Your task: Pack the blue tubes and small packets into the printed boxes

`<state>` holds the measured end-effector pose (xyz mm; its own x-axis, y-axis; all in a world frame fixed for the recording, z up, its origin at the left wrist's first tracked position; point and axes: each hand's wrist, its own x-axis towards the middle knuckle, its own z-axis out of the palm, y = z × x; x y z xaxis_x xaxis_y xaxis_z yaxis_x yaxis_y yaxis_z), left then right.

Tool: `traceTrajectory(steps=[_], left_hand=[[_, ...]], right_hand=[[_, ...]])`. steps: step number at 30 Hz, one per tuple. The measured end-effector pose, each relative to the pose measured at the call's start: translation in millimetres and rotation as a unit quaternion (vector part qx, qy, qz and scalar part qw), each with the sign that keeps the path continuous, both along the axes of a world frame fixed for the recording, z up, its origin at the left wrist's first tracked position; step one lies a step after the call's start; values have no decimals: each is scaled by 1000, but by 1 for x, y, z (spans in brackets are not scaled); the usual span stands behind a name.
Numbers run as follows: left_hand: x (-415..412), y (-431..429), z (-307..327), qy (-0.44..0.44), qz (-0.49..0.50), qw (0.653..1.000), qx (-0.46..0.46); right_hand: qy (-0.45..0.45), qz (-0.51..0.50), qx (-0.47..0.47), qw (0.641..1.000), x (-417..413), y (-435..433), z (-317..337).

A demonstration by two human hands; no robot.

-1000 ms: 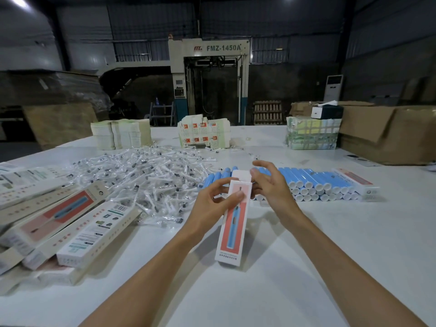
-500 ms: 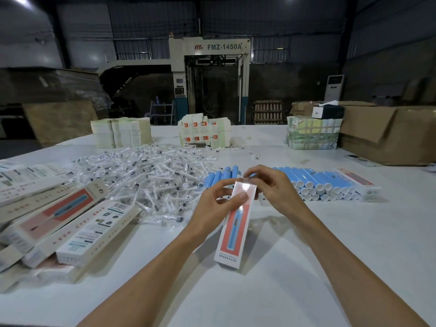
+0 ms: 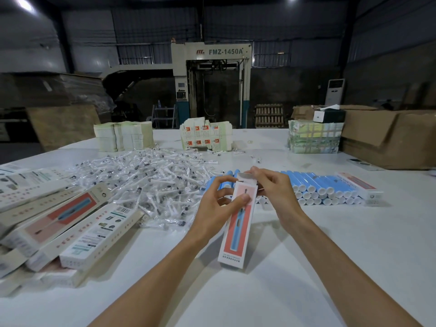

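A long printed box (image 3: 236, 230) with a red-and-pink face and a blue tube pictured on it stands tilted over the white table (image 3: 330, 251). My left hand (image 3: 220, 206) grips its upper part, thumb on the front. My right hand (image 3: 274, 192) pinches the white flap at the box's top end. Behind my hands lies a stack of blue tubes (image 3: 323, 187) with white end caps. To the left spreads a heap of small clear packets (image 3: 151, 182).
Several packed printed boxes (image 3: 70, 227) are piled at the left edge. One more printed box (image 3: 361, 187) lies right of the tubes. Stacks of flat cartons (image 3: 205, 135), paper bundles (image 3: 122, 135), a strapped bundle (image 3: 313, 138) and brown cardboard boxes (image 3: 389, 138) line the far side.
The box's lower end has shifted slightly right. My right hand has lifted the top flap, which was pressed down half a second ago.
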<state>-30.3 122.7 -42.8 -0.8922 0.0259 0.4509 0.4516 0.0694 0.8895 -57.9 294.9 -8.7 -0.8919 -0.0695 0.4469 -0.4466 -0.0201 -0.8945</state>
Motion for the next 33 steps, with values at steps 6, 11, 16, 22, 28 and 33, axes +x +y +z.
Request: traceTrajectory(steps=[6, 11, 16, 22, 28, 33], left_hand=[[-1, 1, -1, 7, 12, 1000, 7], [1, 2, -2, 7, 10, 1000, 9], [2, 3, -2, 10, -5, 1000, 22], [2, 0, -3, 15, -21, 1000, 12], [1, -3, -6, 45, -21, 998, -25], [-2, -4, -8, 51, -15, 997, -47]], right_hand=[[-35, 36, -17, 999, 0, -1, -1], [-36, 19, -25, 999, 0, 0, -1], [-59, 58, -31, 996, -2, 5, 0], [-123, 114, -57, 984, -8, 12, 1], [-119, 123, -24, 985, -6, 20, 4], [-83, 111, 11, 990, -4, 23, 6]])
